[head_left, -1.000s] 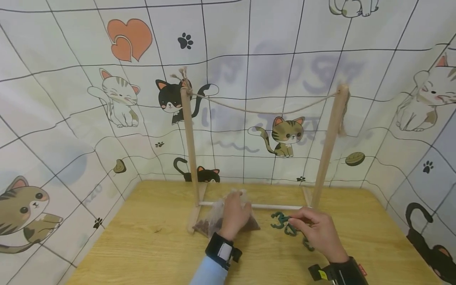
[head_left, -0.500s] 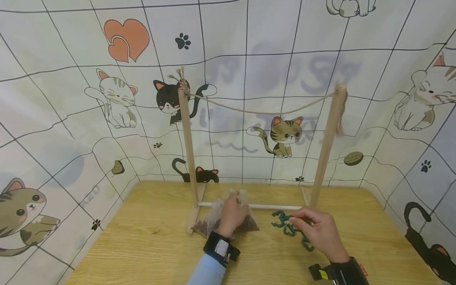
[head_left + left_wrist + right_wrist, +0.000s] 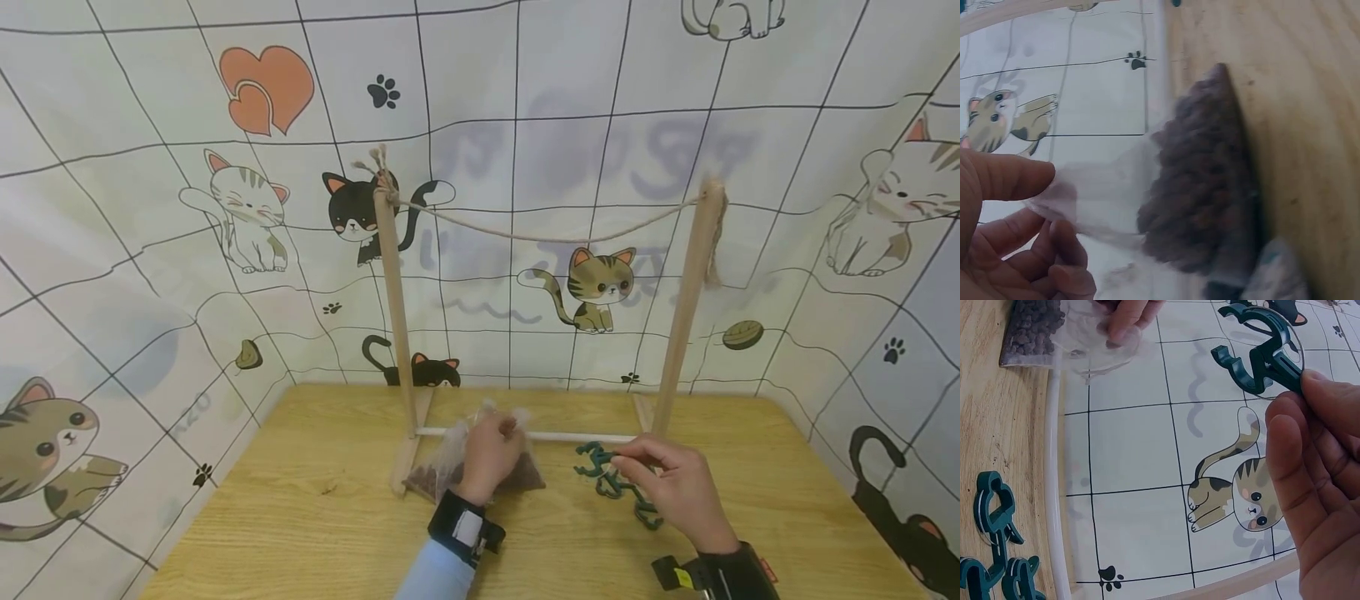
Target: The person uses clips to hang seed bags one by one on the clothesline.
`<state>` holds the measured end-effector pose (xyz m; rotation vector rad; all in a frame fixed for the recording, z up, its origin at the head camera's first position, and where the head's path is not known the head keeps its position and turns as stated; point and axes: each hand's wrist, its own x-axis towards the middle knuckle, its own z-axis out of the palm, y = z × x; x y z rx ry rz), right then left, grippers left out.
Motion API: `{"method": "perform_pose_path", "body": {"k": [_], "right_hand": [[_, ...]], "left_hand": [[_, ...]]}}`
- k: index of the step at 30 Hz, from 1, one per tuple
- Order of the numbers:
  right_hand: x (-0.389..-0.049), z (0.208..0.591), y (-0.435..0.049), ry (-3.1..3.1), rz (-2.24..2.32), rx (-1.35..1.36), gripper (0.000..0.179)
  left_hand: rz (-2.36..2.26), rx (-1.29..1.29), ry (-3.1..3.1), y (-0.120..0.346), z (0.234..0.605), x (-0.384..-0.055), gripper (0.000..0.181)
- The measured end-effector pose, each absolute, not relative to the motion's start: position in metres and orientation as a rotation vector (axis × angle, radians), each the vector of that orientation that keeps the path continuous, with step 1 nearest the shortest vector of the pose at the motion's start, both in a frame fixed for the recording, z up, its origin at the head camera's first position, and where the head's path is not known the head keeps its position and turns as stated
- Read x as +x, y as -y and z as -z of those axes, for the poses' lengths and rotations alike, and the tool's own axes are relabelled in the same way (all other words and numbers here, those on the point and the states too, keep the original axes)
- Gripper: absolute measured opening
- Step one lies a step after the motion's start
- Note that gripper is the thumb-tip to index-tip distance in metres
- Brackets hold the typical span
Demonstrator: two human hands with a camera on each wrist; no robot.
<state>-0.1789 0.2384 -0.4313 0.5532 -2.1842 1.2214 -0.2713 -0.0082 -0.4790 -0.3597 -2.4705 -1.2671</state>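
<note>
My left hand (image 3: 489, 458) pinches the thin, clear top of a plastic bag (image 3: 1197, 187) between thumb and forefinger. Dark brown granules fill the lower part of the bag, whose base is on the table; the hand hides part of it in the head view. With thumb and forefinger, my right hand (image 3: 678, 492) pinches the handles of a green plastic clothespin (image 3: 1250, 369) fitted with a thin wire ring. Its curved jaws are spread wide with nothing between them. Several more green clothespins (image 3: 997, 512) lie on the table under the right hand.
Behind the bag stands a wooden frame with a left post (image 3: 395, 308), a right post (image 3: 684, 317) and a low white rod (image 3: 577, 437). A slack rope (image 3: 525, 239) hangs between the post tops. Cat-print cloth (image 3: 480, 100) encloses the wooden table (image 3: 300, 517).
The fingers of my left hand shift slightly at the top of the bag. My right hand keeps its pinch on the clothespin and barely moves. The head view drifts a little.
</note>
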Motion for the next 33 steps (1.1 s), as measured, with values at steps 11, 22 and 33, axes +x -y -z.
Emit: {"method": "perform_pose_path", "body": {"k": [11,22,33], "right_hand": [[-0.178,0.430,-0.237,2.151,-1.166,0.536,0.028],[-0.176,0.414,-0.252,2.022,-1.085,0.531,0.033],[-0.192,0.359,-0.271,1.918,-0.900,0.551,0.030]], "left_hand": [[1.262,-0.518,2.460,0.015,0.448,-0.256,0.024],[1.379,-0.648,2.421,0.005,0.413,-0.238,0.011],[1.462,-0.677,2.459,-0.012,0.352,-0.244,0.006]]}}
